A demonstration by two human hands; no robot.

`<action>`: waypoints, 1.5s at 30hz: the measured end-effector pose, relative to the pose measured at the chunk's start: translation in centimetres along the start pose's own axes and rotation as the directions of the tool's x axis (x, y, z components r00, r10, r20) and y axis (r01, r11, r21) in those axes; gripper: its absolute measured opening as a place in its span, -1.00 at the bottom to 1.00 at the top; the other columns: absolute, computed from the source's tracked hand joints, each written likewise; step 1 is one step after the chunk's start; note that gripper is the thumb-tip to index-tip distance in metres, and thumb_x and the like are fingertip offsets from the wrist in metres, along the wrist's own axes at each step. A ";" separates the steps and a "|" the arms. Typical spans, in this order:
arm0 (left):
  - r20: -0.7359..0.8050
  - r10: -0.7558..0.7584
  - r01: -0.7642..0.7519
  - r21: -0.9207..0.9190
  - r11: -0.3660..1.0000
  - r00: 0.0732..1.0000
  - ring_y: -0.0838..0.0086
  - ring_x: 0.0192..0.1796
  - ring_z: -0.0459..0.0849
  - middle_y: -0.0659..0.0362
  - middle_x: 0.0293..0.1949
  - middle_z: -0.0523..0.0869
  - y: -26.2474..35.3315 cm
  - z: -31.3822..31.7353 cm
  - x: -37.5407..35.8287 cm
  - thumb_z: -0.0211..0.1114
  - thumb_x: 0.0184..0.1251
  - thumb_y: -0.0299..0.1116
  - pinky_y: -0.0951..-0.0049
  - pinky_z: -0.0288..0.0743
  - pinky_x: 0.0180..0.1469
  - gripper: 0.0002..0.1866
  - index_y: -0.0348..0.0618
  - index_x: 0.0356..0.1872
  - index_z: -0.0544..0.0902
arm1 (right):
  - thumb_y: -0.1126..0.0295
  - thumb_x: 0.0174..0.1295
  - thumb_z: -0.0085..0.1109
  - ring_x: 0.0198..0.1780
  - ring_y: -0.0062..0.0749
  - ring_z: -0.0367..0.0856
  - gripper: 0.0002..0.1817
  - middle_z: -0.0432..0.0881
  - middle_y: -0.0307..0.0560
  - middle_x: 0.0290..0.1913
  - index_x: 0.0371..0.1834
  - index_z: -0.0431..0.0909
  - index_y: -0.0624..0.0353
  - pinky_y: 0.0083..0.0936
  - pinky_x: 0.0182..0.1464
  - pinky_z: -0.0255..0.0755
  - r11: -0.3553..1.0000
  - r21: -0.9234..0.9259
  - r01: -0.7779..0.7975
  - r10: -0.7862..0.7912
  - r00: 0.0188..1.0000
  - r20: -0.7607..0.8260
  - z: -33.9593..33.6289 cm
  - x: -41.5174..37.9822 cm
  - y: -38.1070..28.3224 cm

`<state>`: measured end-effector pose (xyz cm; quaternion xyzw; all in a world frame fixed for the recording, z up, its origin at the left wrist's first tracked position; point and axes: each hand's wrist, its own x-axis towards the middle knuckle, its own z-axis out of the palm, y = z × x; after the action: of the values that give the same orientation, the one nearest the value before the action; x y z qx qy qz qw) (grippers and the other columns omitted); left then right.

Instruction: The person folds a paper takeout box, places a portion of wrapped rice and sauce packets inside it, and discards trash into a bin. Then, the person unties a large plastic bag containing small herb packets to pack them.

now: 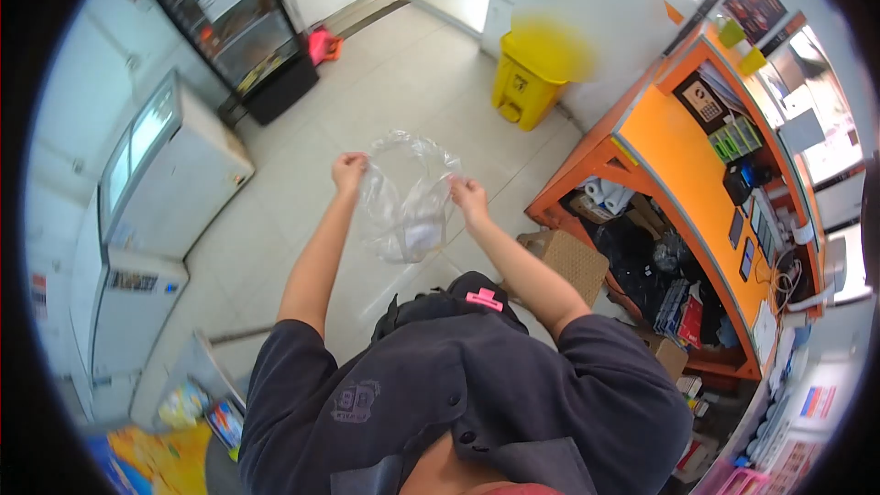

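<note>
A clear plastic bag [408,206] hangs in the air in front of the person's body, above the pale tiled floor [385,82], held up between two bare hands. Its film is thin, crinkled and see-through, so the tiles show through it. The rim forms a rough loop, its far edge arching up between the hands and catching bright highlights, while the body of the bag droops in loose folds toward the person. Low on its right side is a whitish patch [423,236]; whether it is printing, a label or something inside, I cannot tell.

The left hand [348,172] pinches the bag's left edge, its fingers curled toward the film. The right hand [468,199] pinches the opposite edge, slightly nearer the body, with its fingers bent. The hands stand apart with the bag stretched loosely between them. Both forearms reach forward from the short dark sleeves of a buttoned shirt [412,385], the left one rising steeply and the right one slanting inward past a brown cardboard box [566,266].
</note>
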<state>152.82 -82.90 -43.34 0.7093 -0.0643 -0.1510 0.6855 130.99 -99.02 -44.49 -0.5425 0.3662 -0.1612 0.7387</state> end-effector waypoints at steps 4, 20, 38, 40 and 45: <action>0.422 0.198 -0.243 0.054 0.969 0.885 0.58 -0.46 0.59 0.21 -0.56 0.63 1.3 13.7 2.1 0.28 -0.01 -0.49 0.58 0.46 -0.38 -0.95 -0.24 -0.49 0.61 | 0.21 -0.15 0.45 -0.21 -0.34 0.54 -0.09 0.53 -0.06 -0.28 0.26 0.15 0.30 -0.50 -0.14 0.44 0.901 -0.298 0.314 -0.385 0.896 -0.219 0.9 3.2 -2.5; 0.588 0.402 -0.544 0.078 0.835 0.702 0.40 -0.04 0.57 0.08 -0.10 0.60 9.4 30.4 23.1 0.23 0.08 -0.50 0.38 0.43 0.01 -0.70 -0.21 -0.10 0.55 | 0.38 -0.14 0.35 -0.50 -0.35 0.46 -0.68 0.53 -0.01 -0.50 -0.34 0.51 0.31 -0.49 -0.40 0.36 0.744 -0.640 0.189 -0.555 0.708 -0.437 -9.0 33.3 -17.2; 0.178 -0.854 -0.141 0.982 0.124 0.489 0.33 -0.41 0.60 0.08 -0.43 0.62 -19.1 22.7 55.9 0.24 0.06 -0.18 0.21 0.46 -0.39 -0.68 -0.23 -0.29 0.58 | 0.51 0.07 0.23 -0.34 -0.52 0.49 -0.82 0.58 -0.14 -0.36 -0.29 0.50 0.35 -0.56 -0.25 0.37 0.838 -0.469 0.281 -0.538 0.274 -0.797 -20.8 47.4 -30.0; 0.495 -0.496 -0.126 0.787 0.604 0.713 0.44 -0.47 0.55 0.15 -0.52 0.60 -14.0 29.0 57.6 0.21 0.07 -0.21 0.37 0.41 -0.43 -0.71 -0.23 -0.31 0.60 | 0.54 0.08 0.18 -0.30 -0.45 0.50 -0.83 0.59 -0.10 -0.31 -0.27 0.49 0.37 -0.52 -0.21 0.37 0.833 -0.471 0.291 -0.536 0.210 -0.818 -21.1 48.1 -29.8; 0.632 -0.232 -0.169 0.507 0.845 0.740 0.51 -0.37 0.60 0.13 -0.39 0.66 -6.7 41.4 62.2 0.22 0.15 -0.29 0.49 0.47 -0.26 -0.69 -0.21 -0.11 0.58 | 0.54 0.10 0.17 -0.30 -0.51 0.50 -0.84 0.58 -0.13 -0.32 -0.26 0.50 0.36 -0.57 -0.20 0.37 0.887 -0.364 0.286 -0.433 0.236 -0.870 -21.9 49.6 -28.2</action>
<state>198.40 -140.51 -58.39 0.7687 -0.3335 -0.3843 0.3876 153.51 -155.62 -39.82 -0.4639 0.5968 -0.5835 0.2970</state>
